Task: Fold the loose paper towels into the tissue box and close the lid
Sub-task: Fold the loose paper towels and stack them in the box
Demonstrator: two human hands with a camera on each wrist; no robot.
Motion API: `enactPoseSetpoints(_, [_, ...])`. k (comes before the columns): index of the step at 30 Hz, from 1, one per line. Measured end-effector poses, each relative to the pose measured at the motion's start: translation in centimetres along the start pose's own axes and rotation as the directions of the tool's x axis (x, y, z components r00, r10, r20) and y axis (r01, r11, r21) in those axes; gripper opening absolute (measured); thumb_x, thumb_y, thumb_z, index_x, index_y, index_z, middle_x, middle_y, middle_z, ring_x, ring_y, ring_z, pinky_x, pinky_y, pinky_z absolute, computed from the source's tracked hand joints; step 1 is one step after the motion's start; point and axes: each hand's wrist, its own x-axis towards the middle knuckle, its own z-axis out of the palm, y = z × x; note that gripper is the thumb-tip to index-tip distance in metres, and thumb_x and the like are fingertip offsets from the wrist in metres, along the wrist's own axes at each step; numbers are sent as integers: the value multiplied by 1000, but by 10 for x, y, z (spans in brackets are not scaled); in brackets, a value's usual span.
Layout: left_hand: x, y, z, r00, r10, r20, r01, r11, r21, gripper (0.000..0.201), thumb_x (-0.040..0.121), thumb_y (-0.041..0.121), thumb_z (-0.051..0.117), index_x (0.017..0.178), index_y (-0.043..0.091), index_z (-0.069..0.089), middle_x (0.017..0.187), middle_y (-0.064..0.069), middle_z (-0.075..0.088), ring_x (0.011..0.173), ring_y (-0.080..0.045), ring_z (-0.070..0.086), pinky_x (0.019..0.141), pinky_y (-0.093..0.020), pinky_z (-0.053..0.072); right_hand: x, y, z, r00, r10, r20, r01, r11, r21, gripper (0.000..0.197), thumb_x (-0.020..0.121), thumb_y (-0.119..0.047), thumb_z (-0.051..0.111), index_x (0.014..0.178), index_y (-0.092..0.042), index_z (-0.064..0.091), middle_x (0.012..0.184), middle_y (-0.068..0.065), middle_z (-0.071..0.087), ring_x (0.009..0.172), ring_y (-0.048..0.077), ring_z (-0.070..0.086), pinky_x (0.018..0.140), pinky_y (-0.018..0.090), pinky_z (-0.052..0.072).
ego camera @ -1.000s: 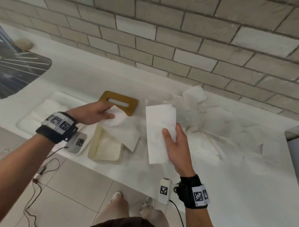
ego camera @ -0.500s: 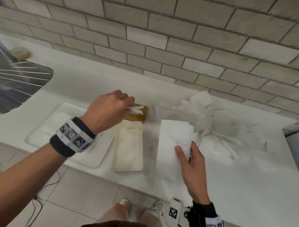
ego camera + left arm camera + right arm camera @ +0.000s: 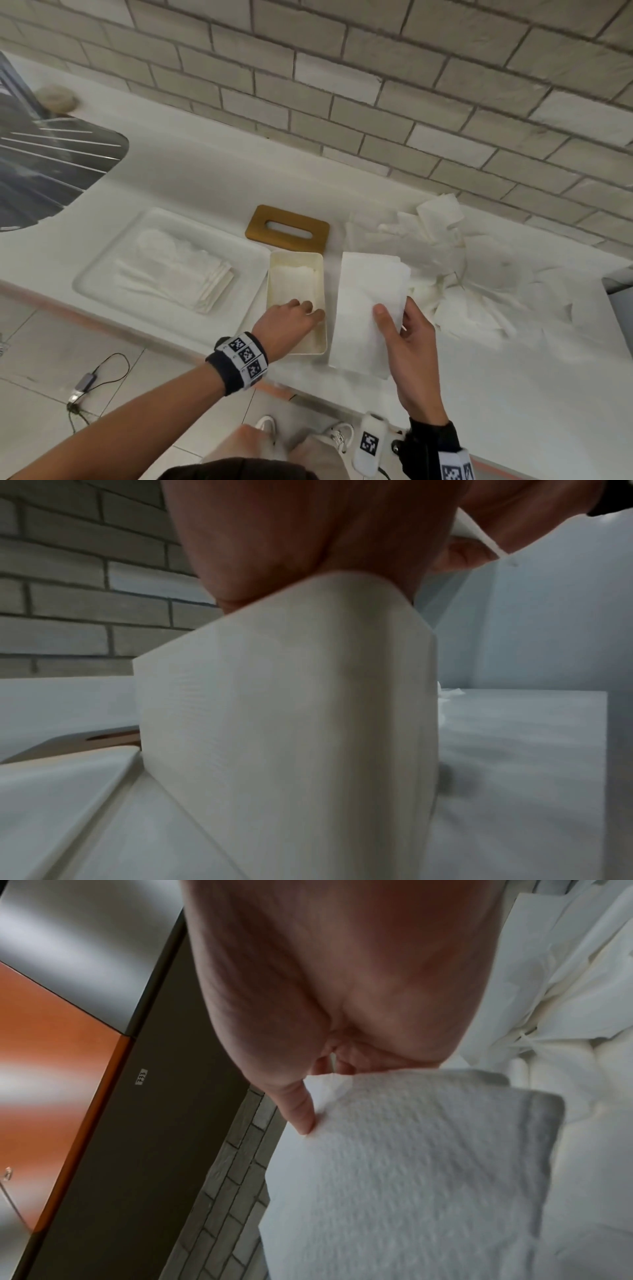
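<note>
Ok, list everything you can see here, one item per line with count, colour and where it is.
tissue box: one, cream, open on the counter, paper inside
lid: one, brown, slotted, behind the box
folded paper towel: one, white, right of the box
loose paper towels: a pile, white, far right by the wall
recessed tray: one, white, left, with folded white paper
sink: one, dark, far left
counter: white
brick wall: grey
left hand: inside the box
right hand: holds the folded paper towel
</note>
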Motion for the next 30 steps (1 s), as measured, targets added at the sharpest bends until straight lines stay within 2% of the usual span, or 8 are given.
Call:
enactPoseSetpoints(6, [-9, -8, -23, 982, 10, 189, 23, 986, -168, 40, 108, 43, 49, 124, 9, 64, 111, -15, 65, 96, -39, 68, 75, -42, 51, 29, -2, 36, 990, 41, 137, -27, 994, -102, 20, 108, -19, 65, 125, -27, 71, 122, -8, 78, 112, 15, 75, 97, 57, 61])
enactPoseSetpoints(9, [-30, -16, -25, 999, -36, -30, 29, 978, -208, 26, 102, 25, 52, 118, 11, 67, 111, -11, 67, 96, -36, 68, 70, -38, 51, 52, 1, 63, 988, 54, 145, -37, 992, -117, 35, 107, -17, 65, 139, -31, 61, 125, -11, 75, 112, 9, 72, 100, 50, 62])
enactPoseSetpoints(12, [-55, -30, -8, 921, -240, -307, 130, 932, -338, 25, 90, 23, 69, 111, 10, 65, 112, -8, 59, 96, -29, 59, 64, -40, 58, 70, 10, 94, 994, 29, 107, 2, 961, -277, 59, 107, -16, 61, 154, -40, 35, 123, -2, 74, 99, 14, 72, 91, 34, 62])
enactPoseSetpoints(14, [-64, -36, 1, 888, -417, -196, 279, 826, -490, 53, 85, 35, 79, 127, 13, 55, 118, -7, 51, 99, -27, 55, 66, -42, 58, 72, 18, 116, 988, 55, 143, 2, 930, -369, 80, 105, -5, 56, 162, -46, 16, 111, 6, 72, 83, 14, 68, 71, 18, 54])
enactPoseSetpoints(18, [-60, -41, 6, 831, -554, 42, 451, 628, -634, 52, 92, 42, 73, 131, 19, 49, 96, 7, 66, 96, -21, 63, 78, -38, 49, 60, 42, 154, 979, 111, 170, -2, 842, -539, 96, 99, 4, 41, 157, -61, 1, 111, 17, 65, 92, 35, 68, 87, 53, 60])
enactPoseSetpoints(22, [-54, -46, 5, 837, -547, 35, 449, 649, -614, 35, 95, 29, 69, 126, 17, 60, 80, 15, 66, 98, -19, 65, 82, -36, 49, 50, 59, 163, 970, 174, 171, -14, 740, -673, 67, 106, -17, 45, 157, -45, 12, 124, 19, 57, 100, 35, 61, 95, 49, 55])
enactPoseSetpoints(25, [-55, -56, 3, 856, -517, 13, 428, 694, -579, 32, 96, 26, 71, 126, 16, 65, 77, 12, 72, 96, -19, 70, 79, -35, 52, 43, 55, 163, 937, 269, 221, -38, 711, -703, 70, 96, -64, 35, 158, -33, 27, 140, 14, 48, 121, 32, 52, 110, 45, 45])
enactPoseSetpoints(30, [-55, -66, -8, 862, -505, -41, 421, 759, -496, 29, 100, 29, 70, 125, 15, 68, 74, 9, 74, 94, -19, 73, 79, -37, 53, 47, 60, 182, 959, 204, 197, 44, 581, -813, 39, 106, -5, 55, 143, -3, 43, 140, 21, 50, 119, 36, 59, 93, 39, 51])
